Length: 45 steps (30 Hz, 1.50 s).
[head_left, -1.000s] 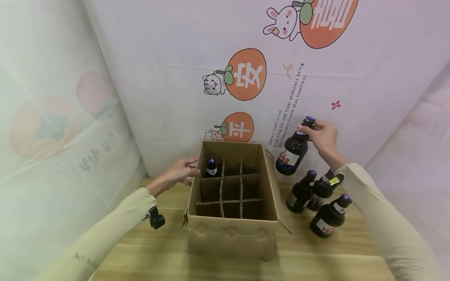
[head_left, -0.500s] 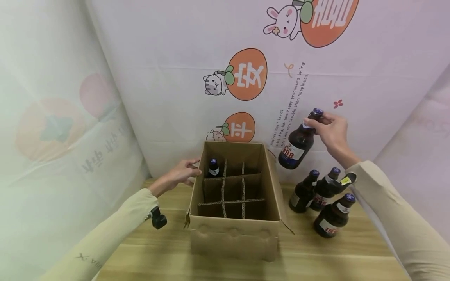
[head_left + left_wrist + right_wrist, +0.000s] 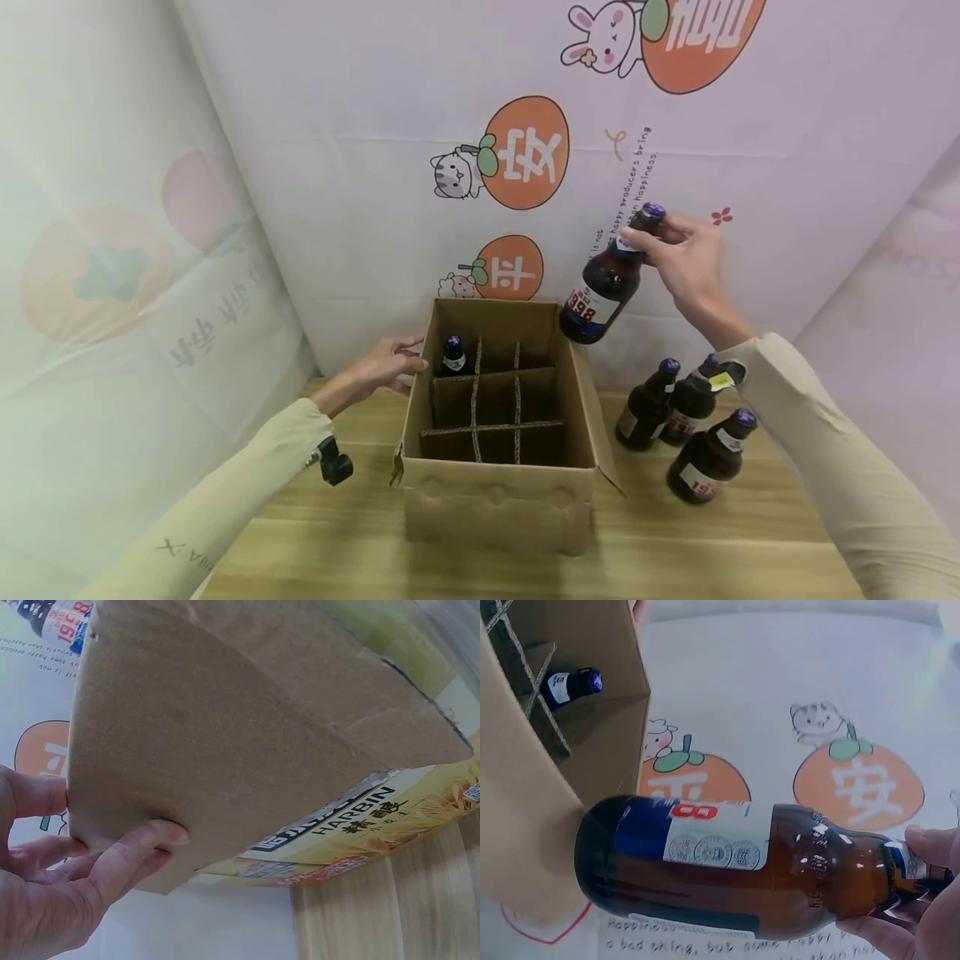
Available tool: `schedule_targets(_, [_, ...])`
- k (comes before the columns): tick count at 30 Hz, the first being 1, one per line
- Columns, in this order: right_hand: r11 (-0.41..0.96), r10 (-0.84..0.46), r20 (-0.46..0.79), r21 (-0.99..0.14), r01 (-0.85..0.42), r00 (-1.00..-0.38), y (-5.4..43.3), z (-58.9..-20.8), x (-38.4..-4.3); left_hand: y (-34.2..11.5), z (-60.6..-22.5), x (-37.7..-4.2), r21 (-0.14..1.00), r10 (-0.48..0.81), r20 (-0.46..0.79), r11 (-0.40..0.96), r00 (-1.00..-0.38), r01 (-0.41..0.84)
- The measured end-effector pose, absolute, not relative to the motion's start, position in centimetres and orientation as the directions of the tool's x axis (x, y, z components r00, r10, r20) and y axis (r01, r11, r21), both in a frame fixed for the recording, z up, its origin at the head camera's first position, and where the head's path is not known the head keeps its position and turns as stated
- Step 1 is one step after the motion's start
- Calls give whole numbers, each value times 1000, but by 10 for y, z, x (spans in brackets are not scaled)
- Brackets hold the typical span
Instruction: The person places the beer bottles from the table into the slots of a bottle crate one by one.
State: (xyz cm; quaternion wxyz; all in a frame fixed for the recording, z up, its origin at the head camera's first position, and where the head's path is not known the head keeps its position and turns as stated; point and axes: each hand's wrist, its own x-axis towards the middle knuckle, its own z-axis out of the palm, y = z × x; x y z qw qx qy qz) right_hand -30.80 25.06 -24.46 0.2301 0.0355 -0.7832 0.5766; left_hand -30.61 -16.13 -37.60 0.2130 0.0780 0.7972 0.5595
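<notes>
Standing on a wood-grain table, a brown cardboard box is split into cells by corrugated dividers, with one blue-capped bottle in the far left cell. The right hand pinches a dark brown glass bottle by its slim neck; its rounded body hangs tilted below the grip, near the box's far right corner. The left hand grips the box's far left corner. Three more bottles stand right of it.

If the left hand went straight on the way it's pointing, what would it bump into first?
The cardboard box: the left hand appears to rest a fingertip against its side, so it would probably press on that at once.
</notes>
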Motion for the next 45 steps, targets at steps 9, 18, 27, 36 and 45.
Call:
schedule_targets(9, [251,163,444,-882,-399,-881,220,-238,-315,-164,-376,-308,925,372,-248,366,-894,-104])
schedule_targets(18, [251,146,458,-874,-415,-877,200,-245,-325,-164,-375,-308,920,373,-250,380,-894,-98])
schedule_targets(27, [300,97,377,-894,-334,-921,177,-268,-344,-165,-375,-308,922,371,-247,373,-895,-100])
schedule_targets(36, [330,86,317,-904,-273,-945,151,-287,-361,-164,-378,-308,925,370,-246,367,-896,-102])
schedule_targets(45, [352,91,239,-916,-193,-967,133,-300,-369,-164,-379,-309,930,375,-245,351,-894,-108])
